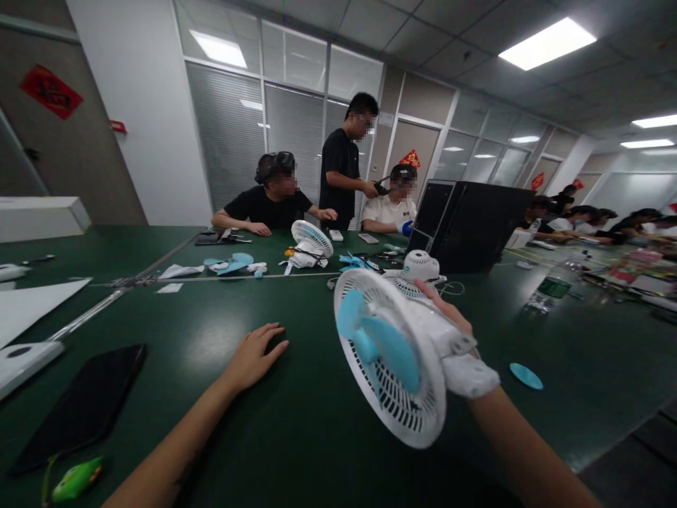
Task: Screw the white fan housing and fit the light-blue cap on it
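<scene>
In the head view, a small white fan [394, 353] with light-blue blades is held up over the green table [296, 423]. Its blades face me, uncovered, inside a slotted white rear grille. My right hand [449, 310] grips it from behind around the white motor housing; most of the fingers are hidden. My left hand [257, 356] rests palm down on the tabletop with fingers apart and nothing in it. A flat light-blue disc [526, 376] lies right of the fan. Behind the held fan is another white fan part [422, 266].
A second white fan [311, 245] and loose blue blades [235, 263] lie farther back. A black case [470, 222] stands at back right near a plastic bottle [555, 282]. On the left are a black phone [82, 402] and a green charm [77, 480]. Several people are across the table.
</scene>
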The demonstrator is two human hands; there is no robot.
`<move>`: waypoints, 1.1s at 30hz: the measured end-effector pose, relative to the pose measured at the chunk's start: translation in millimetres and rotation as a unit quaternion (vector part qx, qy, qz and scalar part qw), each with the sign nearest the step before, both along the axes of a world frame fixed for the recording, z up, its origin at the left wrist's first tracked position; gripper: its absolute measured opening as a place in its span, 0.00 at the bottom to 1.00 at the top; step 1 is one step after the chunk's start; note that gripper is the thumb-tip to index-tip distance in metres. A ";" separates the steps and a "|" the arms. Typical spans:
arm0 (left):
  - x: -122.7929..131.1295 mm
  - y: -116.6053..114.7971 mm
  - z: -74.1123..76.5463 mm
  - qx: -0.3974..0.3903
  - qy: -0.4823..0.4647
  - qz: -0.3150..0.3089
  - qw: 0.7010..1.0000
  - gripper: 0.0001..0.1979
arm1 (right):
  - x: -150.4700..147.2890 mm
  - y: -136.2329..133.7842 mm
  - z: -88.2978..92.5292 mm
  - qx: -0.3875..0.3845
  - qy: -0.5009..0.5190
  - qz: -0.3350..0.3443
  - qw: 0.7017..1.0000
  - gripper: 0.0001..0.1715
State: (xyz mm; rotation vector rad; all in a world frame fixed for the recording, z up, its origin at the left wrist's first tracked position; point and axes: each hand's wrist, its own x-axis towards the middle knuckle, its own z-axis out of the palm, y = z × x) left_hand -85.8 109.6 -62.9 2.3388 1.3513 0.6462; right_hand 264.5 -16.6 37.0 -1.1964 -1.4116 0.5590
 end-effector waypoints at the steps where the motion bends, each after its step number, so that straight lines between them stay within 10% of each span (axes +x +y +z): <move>1: -0.9 1.2 0.9 -0.008 -0.017 0.003 1.000 0.29 | -12.0 1.0 3.8 -0.008 0.012 0.021 1.000 0.39; 12: -1.7 7.3 -0.5 -0.055 -0.151 0.034 0.986 0.28 | -131.9 -10.5 32.5 0.056 -0.300 0.286 0.909 0.39; 20: -1.6 7.6 -0.9 -0.065 -0.174 0.029 0.982 0.29 | -125.6 -10.3 27.5 0.100 -0.293 0.336 0.889 0.39; 25: -0.3 3.3 2.0 -0.067 -0.172 0.030 0.982 0.27 | -63.5 -20.8 14.5 0.011 -0.312 0.179 0.933 0.28; 33: 2.0 -1.6 4.2 -0.066 -0.163 0.022 0.984 0.25 | 75.6 -17.3 -42.7 -0.155 -0.458 -0.216 0.848 0.30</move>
